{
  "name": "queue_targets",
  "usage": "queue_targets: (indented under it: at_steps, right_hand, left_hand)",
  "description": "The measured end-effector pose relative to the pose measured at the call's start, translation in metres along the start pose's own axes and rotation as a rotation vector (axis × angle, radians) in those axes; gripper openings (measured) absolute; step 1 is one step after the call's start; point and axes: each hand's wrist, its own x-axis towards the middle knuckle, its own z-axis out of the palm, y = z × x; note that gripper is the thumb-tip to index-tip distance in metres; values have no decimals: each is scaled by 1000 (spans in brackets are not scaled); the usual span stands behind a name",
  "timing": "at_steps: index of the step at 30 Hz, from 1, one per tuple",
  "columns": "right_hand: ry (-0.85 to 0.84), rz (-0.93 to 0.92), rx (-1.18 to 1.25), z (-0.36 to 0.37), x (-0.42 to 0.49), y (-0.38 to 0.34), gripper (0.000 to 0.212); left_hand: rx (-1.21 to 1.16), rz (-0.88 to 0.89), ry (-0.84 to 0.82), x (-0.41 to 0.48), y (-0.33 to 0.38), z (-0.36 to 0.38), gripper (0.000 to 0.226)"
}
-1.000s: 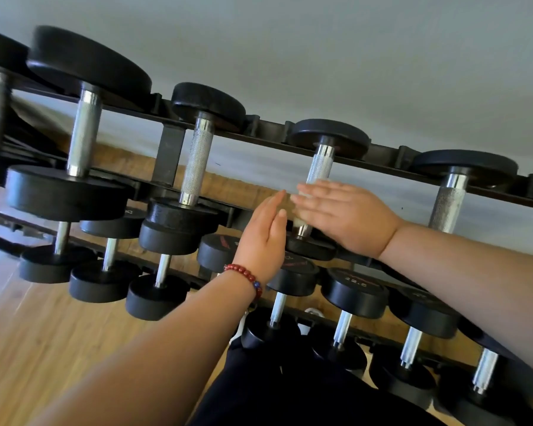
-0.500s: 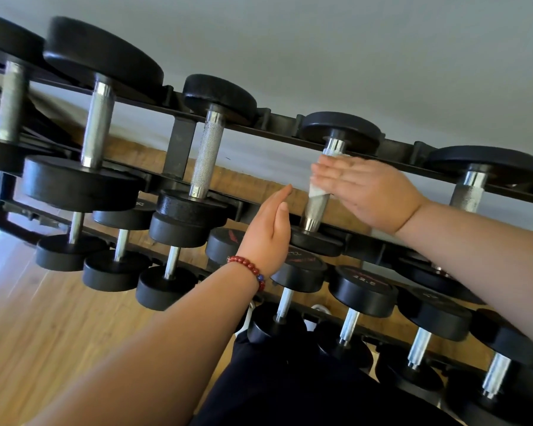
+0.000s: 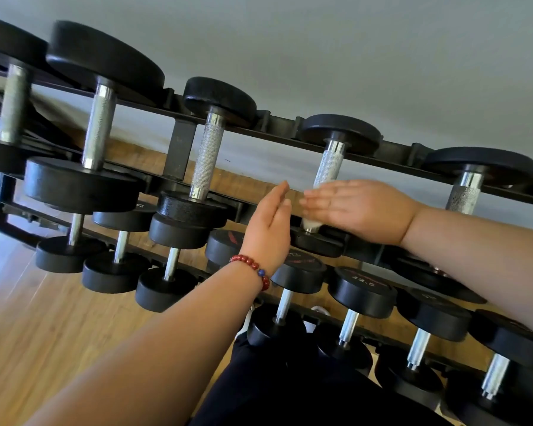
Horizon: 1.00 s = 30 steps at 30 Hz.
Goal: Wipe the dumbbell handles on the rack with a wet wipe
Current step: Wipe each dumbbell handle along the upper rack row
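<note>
My right hand (image 3: 360,210) lies flat, pressing the wet wipe (image 3: 309,223) around the dumbbell handle (image 3: 328,166). My left hand (image 3: 270,226) stands spread, edge-up, just left of that handle.

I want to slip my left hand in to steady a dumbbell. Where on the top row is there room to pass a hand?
Widest gap: between the third handle and the handle being wiped. Another lies between that one and the far-right handle, partly taken by the right hand. The lower rows sit head to head, crowded.

Knurled shiny metal handle (image 3: 329,163), matt black weight heads (image 3: 219,95), wood floor (image 3: 28,318)
</note>
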Motion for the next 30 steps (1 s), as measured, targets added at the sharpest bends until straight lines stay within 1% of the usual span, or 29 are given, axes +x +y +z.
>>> queue_targets:
  at_steps: [3, 4, 5, 8, 9, 10, 12, 14, 15, 16, 18, 20, 22, 23, 27, 30]
  right_hand:
    - [116, 246, -16, 0, 6, 11, 34]
    - [130, 269, -9, 4, 6, 4, 34]
    - [116, 241, 15, 7, 4, -5, 34]
    - [-20, 55, 118, 6, -3, -20, 35]
    - [-22, 47, 102, 3, -2, -14, 35]
    - [1, 81, 78, 2, 1, -7, 35]
    - [123, 247, 35, 2, 9, 6, 34]
    - [250, 431, 37, 8, 13, -1, 30]
    - [270, 486, 56, 11, 13, -11, 31]
    - [270, 501, 84, 15, 11, -23, 33]
    - [241, 440, 121, 19, 2, -37, 32]
    - [223, 440, 70, 19, 0, -35, 37]
    - [282, 570, 44, 20, 6, -32, 39]
    - [336, 667, 89, 20, 11, -35, 38]
    - [519, 1004, 377, 18, 32, -60, 34]
    - [664, 1303, 635, 7, 44, -67, 37]
  left_hand:
    - [60, 17, 28, 1, -1, 3, 40]
    - [79, 19, 29, 2, -2, 3, 40]
    - [91, 18, 28, 3, -3, 4, 40]
    - [94, 19, 17, 5, -3, 4, 39]
    - [97, 18, 16, 5, -3, 4, 39]
    - [110, 18, 18, 6, -4, 3, 39]
    - [145, 18, 21, 5, -4, 1, 40]
    - [174, 24, 16, 5, -4, -1, 40]
    - [187, 30, 10, 5, -3, -1, 40]
    - [196, 38, 5, 6, -2, -1, 41]
    - [227, 54, -3, 5, 2, -2, 42]
    - [262, 77, -4, 5, 7, -1, 43]
    - [234, 88, -6, 4, 11, 1, 44]
    - [221, 91, -10, 4, 13, 2, 44]
    - [343, 172, -56, 5, 12, 2, 44]
    - [350, 202, -55, 7, 7, 0, 41]
